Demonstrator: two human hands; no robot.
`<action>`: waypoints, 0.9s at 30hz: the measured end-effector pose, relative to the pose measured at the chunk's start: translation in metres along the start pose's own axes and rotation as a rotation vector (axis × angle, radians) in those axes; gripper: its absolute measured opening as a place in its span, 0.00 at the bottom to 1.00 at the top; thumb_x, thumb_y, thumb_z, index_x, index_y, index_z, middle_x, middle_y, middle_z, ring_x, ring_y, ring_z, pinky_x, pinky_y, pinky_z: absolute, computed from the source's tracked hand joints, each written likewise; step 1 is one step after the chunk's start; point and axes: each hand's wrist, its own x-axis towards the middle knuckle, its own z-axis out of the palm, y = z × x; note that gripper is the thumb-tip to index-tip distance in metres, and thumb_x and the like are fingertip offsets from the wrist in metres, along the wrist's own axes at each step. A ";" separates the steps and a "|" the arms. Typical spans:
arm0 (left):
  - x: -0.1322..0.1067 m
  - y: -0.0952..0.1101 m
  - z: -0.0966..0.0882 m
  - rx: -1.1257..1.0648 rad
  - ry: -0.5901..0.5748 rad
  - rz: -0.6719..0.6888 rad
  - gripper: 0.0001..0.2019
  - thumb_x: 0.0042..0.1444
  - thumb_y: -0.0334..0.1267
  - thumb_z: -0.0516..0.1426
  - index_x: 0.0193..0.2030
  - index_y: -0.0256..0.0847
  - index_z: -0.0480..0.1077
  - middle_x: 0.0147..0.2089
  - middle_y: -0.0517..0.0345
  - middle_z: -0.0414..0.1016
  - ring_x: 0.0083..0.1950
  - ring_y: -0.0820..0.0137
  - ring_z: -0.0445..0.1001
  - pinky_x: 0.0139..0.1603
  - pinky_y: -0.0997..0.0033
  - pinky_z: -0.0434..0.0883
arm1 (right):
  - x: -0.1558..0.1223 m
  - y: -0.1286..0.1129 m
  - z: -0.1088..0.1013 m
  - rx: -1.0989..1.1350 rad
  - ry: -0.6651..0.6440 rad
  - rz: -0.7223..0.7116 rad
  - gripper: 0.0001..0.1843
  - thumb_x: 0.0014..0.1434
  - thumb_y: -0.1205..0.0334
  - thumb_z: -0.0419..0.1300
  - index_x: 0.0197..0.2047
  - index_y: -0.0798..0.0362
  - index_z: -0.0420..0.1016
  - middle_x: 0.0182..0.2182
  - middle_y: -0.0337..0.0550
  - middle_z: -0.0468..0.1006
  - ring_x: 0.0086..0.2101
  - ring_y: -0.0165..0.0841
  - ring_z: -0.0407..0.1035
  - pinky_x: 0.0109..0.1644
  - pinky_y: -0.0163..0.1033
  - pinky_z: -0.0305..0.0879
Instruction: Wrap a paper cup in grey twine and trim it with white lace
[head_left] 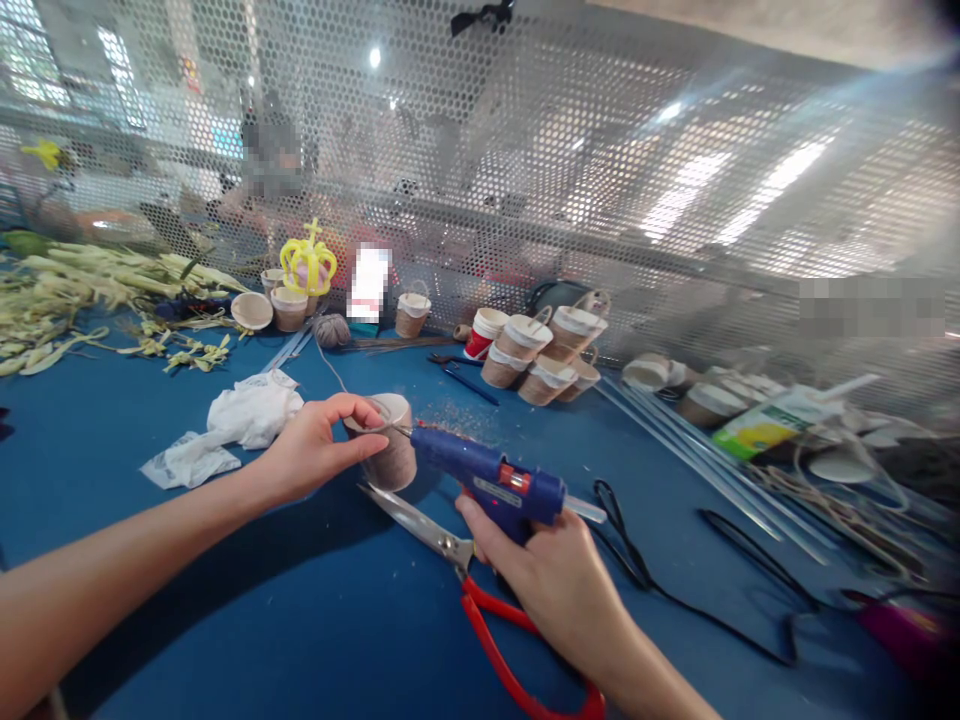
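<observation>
My right hand (551,570) is wrapped round a blue hot glue gun (469,465), with a clear glue stick poking out of its back. The gun's nozzle points left, at the rim of a small twine-coloured cup (394,460) standing on the table. At that rim, the thumb and fingers of my left hand (330,440) are pinched on a strand of grey yarn (330,370), which runs back to a yarn ball (332,331). Whether the nozzle touches the yarn or the cup, I cannot tell. Below the cup and glue gun lie red-handled scissors (491,620), partly behind my right hand.
Crumpled white fabric (255,410) lies left of the cup. Several small handled baskets (517,350) stand at the back, by pliers (465,375) and a perforated metal screen (450,150). Clear glue sticks (690,460) and a black cable (675,595) lie right. Dried husks (97,290) lie left.
</observation>
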 end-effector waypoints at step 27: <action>0.000 -0.002 0.000 -0.001 -0.006 0.006 0.07 0.46 0.39 0.57 0.28 0.38 0.65 0.37 0.54 0.73 0.42 0.66 0.69 0.46 0.63 0.66 | 0.001 0.004 -0.002 -0.064 0.020 0.033 0.11 0.52 0.59 0.54 0.29 0.57 0.74 0.21 0.43 0.76 0.26 0.38 0.72 0.25 0.37 0.67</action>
